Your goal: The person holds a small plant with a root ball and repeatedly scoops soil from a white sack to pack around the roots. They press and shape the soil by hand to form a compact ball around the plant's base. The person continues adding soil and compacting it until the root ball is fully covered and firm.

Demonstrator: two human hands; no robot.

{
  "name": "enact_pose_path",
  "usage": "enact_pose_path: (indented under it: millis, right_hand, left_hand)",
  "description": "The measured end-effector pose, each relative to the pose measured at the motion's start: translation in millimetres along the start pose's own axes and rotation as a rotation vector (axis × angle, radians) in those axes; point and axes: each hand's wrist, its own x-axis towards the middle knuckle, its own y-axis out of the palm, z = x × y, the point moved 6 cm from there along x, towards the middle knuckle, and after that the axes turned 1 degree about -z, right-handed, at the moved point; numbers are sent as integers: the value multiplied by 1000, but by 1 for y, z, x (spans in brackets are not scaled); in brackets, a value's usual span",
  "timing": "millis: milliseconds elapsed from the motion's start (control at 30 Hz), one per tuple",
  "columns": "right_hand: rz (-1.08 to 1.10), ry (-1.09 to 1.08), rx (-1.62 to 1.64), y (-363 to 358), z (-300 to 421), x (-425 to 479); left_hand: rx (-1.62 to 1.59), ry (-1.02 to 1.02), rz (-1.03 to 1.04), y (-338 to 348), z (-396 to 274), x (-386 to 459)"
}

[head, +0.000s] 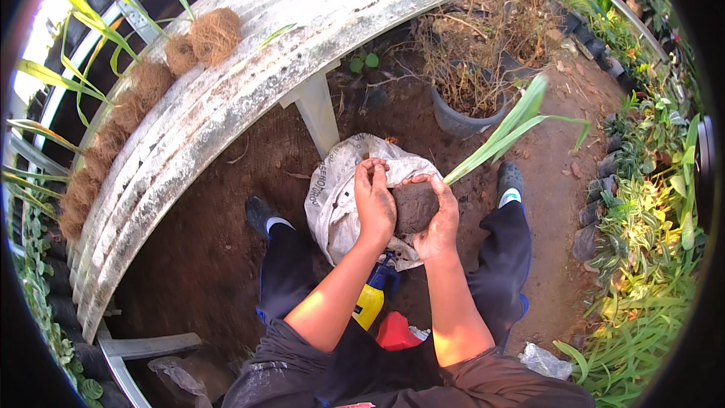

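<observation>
A ball of dark, moist soil with long green strap leaves growing out of it sits between my hands. My right hand grips its right side, with soil-smeared fingers curled over the top. Against or very close to its left side is my left hand, palm turned inward and fingers bent; whether it touches the ball I cannot tell. Below them, on the ground between my feet, lies a white woven sack with printed writing, its mouth bunched and its contents mostly hidden.
Left, fibre-wrapped plant balls line a weathered corrugated sheet on supports. A yellow-and-blue spray bottle and a red object stand near my legs. Ahead is a grey pot of dried plants; potted foliage borders the right.
</observation>
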Motion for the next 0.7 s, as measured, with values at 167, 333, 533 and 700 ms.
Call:
enact_pose_path:
  millis: [167, 333, 533, 700]
  right_hand:
    - [19, 183, 270, 12, 6, -5]
    - [-34, 233, 389, 7, 4, -6]
    - [-4, 220, 417, 5, -1, -6]
    - [71, 204, 468, 6, 0, -10]
  left_hand:
    - [-95, -116, -22, -2, 7, -3]
    - [-181, -188, -15, 3, 7, -9]
    - [-175, -180, -74, 11, 14, -18]
    - [-196, -75, -55, 17, 4, -24]
